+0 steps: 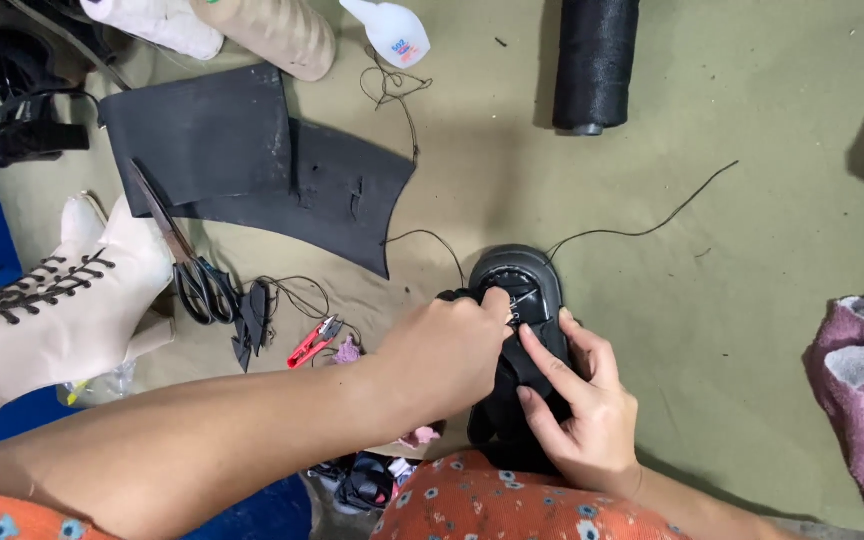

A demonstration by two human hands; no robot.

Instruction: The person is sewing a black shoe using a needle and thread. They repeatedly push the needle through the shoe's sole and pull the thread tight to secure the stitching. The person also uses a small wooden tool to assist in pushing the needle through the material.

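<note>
While gripped, black shoe (522,300) hand-filled

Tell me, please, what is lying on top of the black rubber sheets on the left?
A pair of large scissors lies with its blades across the edge of the black rubber sheets, handles off on the olive mat. Thin dark thread crosses the upper corner. What is under the sheets is covered.

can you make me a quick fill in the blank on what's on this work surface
1. Both hands, left hand and right hand, rest on a ____ shoe.
2. The big scissors lie beside a cream lace-up ____.
3. The small thread snips have ____ handles.
4. At the right edge lies a ____ towel.

Missing words: black; boot; red; pink
</note>
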